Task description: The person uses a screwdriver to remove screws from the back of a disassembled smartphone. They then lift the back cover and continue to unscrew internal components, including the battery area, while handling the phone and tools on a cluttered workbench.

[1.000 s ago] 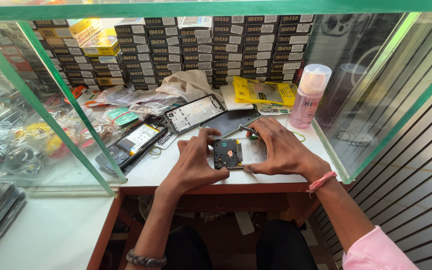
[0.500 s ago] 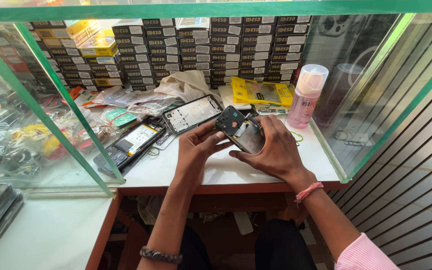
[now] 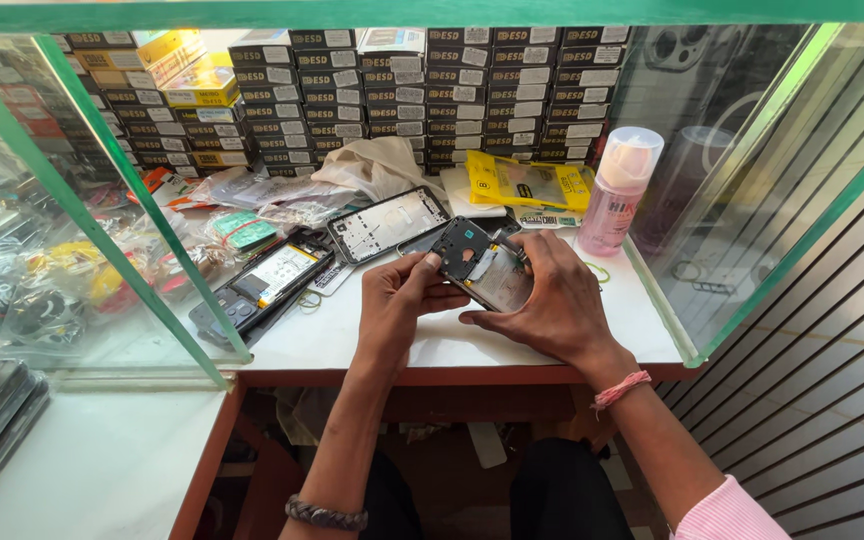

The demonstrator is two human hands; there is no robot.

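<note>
Currently, step: inspecting opened dark phone chassis (image 3: 482, 268), lifted above white table (image 3: 392, 345).
Left hand (image 3: 402, 300): pinching chassis' upper end.
Right hand (image 3: 552, 305): cradling it beneath.
Next: probably needs steady fingertip grip.

I see stacked dark labelled boxes (image 3: 432, 95) lining the back wall, yellow boxes (image 3: 187, 85) at left, a flat yellow packet (image 3: 527, 183) before them.

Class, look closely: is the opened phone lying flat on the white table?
No: both hands, left hand and right hand, hold the opened phone tilted above the white table.
</note>
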